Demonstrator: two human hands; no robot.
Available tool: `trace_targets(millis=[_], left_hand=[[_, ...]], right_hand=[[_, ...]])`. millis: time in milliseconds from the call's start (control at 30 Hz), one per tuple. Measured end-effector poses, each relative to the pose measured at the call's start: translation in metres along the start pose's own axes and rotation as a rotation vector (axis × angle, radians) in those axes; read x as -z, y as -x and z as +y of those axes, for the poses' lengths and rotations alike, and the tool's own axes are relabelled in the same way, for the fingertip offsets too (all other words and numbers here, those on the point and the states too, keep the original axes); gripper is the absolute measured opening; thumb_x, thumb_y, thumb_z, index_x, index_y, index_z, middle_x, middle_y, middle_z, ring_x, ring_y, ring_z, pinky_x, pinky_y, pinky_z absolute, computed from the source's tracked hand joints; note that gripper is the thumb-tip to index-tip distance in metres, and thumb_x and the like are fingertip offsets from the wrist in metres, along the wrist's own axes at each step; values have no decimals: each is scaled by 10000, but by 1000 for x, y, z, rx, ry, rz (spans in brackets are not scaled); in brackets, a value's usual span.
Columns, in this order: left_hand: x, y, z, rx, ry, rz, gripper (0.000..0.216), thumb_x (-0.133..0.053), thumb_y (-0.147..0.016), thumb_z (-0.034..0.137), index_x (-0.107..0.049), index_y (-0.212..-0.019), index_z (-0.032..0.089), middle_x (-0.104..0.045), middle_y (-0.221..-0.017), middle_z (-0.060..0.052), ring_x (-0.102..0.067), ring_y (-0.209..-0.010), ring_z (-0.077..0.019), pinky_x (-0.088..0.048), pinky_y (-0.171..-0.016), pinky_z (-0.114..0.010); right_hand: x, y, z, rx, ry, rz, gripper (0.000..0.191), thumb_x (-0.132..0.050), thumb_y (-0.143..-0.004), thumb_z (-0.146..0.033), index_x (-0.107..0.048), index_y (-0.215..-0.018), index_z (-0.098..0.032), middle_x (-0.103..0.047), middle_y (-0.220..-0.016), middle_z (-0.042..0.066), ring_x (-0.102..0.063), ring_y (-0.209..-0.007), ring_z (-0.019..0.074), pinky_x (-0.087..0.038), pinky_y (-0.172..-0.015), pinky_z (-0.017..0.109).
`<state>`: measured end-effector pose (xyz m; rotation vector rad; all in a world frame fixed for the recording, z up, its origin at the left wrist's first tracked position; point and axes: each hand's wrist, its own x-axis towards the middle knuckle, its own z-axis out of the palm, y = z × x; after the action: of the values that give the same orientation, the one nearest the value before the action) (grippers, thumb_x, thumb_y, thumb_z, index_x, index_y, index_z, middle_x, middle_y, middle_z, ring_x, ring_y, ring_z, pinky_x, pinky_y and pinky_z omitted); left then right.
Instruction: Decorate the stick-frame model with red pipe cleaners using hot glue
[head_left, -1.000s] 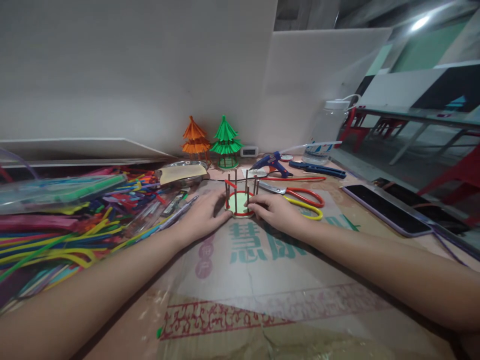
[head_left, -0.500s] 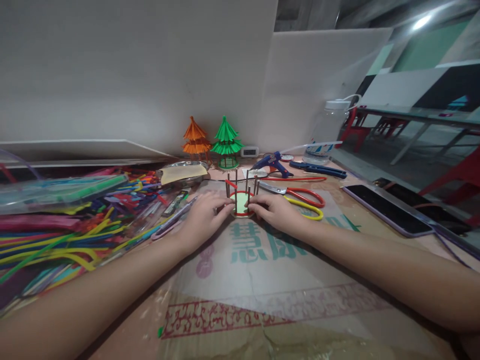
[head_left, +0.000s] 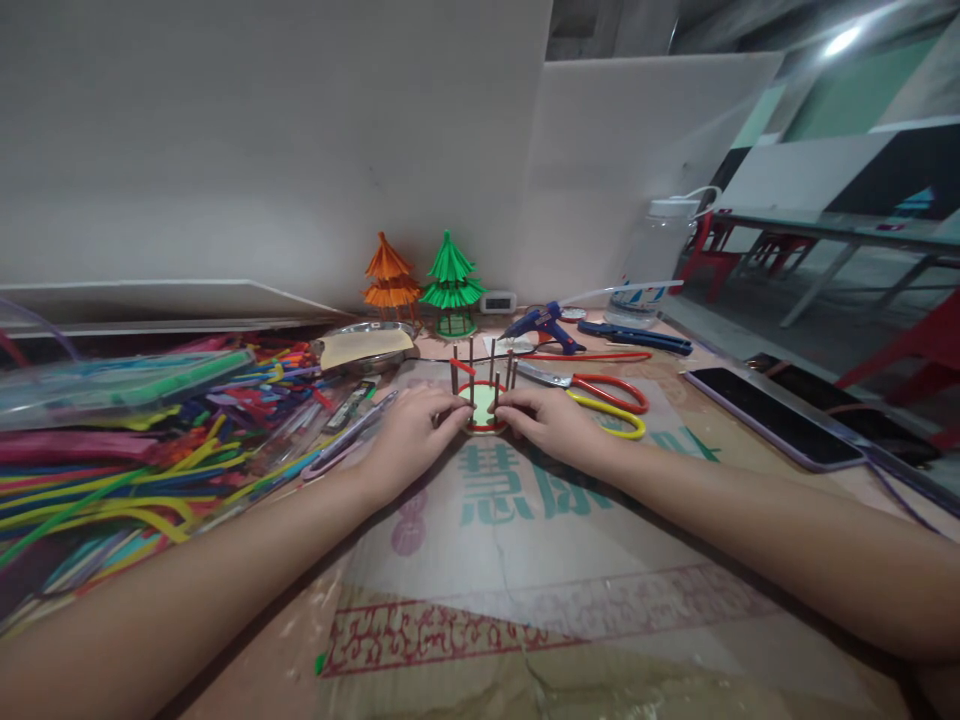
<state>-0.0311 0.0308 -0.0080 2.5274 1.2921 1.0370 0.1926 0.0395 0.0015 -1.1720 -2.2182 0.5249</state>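
A small round base (head_left: 481,402) lies in front of me, pale green on top with a red rim. Several thin brown posts (head_left: 493,355) stand upright around its edge. A short red pipe-cleaner piece (head_left: 463,368) slants between posts at the left. My left hand (head_left: 421,428) is closed, thumb and finger pinching at the base's left front edge by a post. On the opposite side, my right hand (head_left: 551,422) pinches at a front right post near its foot. Fingers partly hide both contact spots.
Behind stand orange (head_left: 390,275) and green (head_left: 451,285) pagoda models. A blue glue gun (head_left: 546,322), red-and-yellow-handled scissors (head_left: 611,395) and a phone (head_left: 772,415) lie rightward, with a water bottle (head_left: 652,255) farther back. Loose pipe cleaners (head_left: 112,490) cover the left.
Both hands stay at the base with almost no movement. The left fingertips shift very slightly, and the whole view drifts a little.
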Motion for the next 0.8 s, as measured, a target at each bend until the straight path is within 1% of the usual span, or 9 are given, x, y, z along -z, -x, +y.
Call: trace_targets(millis=[67, 133, 267, 433, 533, 600, 667, 733, 800], left_hand=[[0, 0, 0, 4, 6, -9, 261, -539, -967, 349, -735, -871, 206, -741, -884, -43, -636, -858, -223, -452, -797, -370], [1, 1, -1, 7, 17, -9, 249, -543, -965, 346, -731, -885, 205, -745, -906, -44, -643, -877, -224, -456, -809, -370], [2, 2, -1, 10, 24, -13, 233, -538, -969, 342, -718, -904, 209, -749, -930, -37, -654, -885, -219, -456, -828, -371], [4, 3, 0, 32, 3, -15, 222, -529, -966, 336, -680, -888, 192, -724, -877, -43, -632, -834, -216, -443, -795, -369], [4, 3, -1, 41, -3, -19, 190, -574, -937, 352, -648, -885, 185, -694, -858, -48, -608, -820, -212, -445, -771, -350], [3, 3, -3, 48, 1, -16, 208, -626, -903, 387, -636, -908, 179, -682, -877, -56, -600, -821, -211, -452, -759, -340], [1, 2, -5, 58, -2, -29, 258, -659, -879, 413, -644, -966, 170, -685, -905, -68, -600, -826, -215, -460, -753, -339], [0, 2, -6, 65, -24, -56, 287, -665, -878, 415, -662, -1025, 168, -697, -920, -75, -608, -840, -225, -467, -761, -348], [-2, 2, -8, 61, -47, -72, 279, -664, -883, 398, -681, -1047, 173, -712, -931, -77, -621, -871, -235, -474, -796, -363]], right_hand=[[1, 1, 0, -4, -5, -1, 219, -553, -948, -261, -753, -1000, -189, -757, -864, 41, -665, -725, 161, -479, -713, 278], [2, 2, 0, -3, -7, 2, 221, -546, -951, -260, -748, -1002, -189, -742, -793, 30, -656, -694, 158, -472, -696, 277], [5, 5, 0, -9, -9, 41, 215, -535, -954, -272, -729, -998, -191, -694, -681, 7, -630, -656, 159, -455, -673, 278], [11, 10, -2, 27, -44, 132, 229, -503, -958, -317, -651, -840, -186, -651, -680, 5, -583, -649, 152, -423, -638, 267], [15, 13, -2, 47, -51, 201, 220, -489, -951, -332, -589, -812, -192, -628, -720, 8, -554, -674, 152, -409, -624, 261], [15, 13, -1, 39, -57, 249, 178, -502, -938, -326, -568, -840, -193, -626, -751, 10, -550, -694, 154, -414, -629, 259], [14, 11, 2, 11, -68, 266, 141, -519, -927, -309, -580, -915, -183, -631, -770, 11, -558, -698, 153, -423, -634, 259], [11, 8, 6, -23, -60, 234, 182, -535, -922, -289, -608, -1032, -165, -640, -772, 9, -566, -682, 153, -426, -632, 263], [9, 5, 8, -59, -17, 165, 254, -552, -919, -274, -635, -1125, -152, -659, -767, 13, -575, -666, 157, -422, -627, 271]])
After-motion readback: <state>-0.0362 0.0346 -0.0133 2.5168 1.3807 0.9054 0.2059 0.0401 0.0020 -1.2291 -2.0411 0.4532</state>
